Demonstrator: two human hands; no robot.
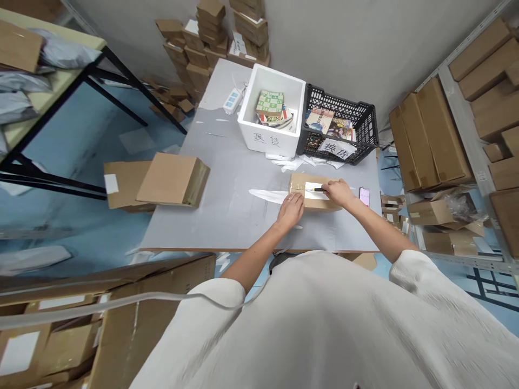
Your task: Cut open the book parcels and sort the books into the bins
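Observation:
A small cardboard box (320,205) lies on the grey table in front of me, with clear tape across its left end and a white label (311,193) on top. My left hand (290,212) grips the box at its near left corner, fingers resting on the taped end. In my right hand (339,193) is a utility knife (320,189) with a dark handle and a bit of yellow. Its tip points left over the label; whether it touches the surface I cannot tell. A strip of white paper (265,195) sticks out left of the box.
Behind the box stand a white foam bin (259,141) and a black plastic crate (368,132), both holding books. A phone (364,196) lies at the right edge. Larger cartons (168,178) sit at the left, a power strip (232,101) at the back, shelves (480,175) to the right.

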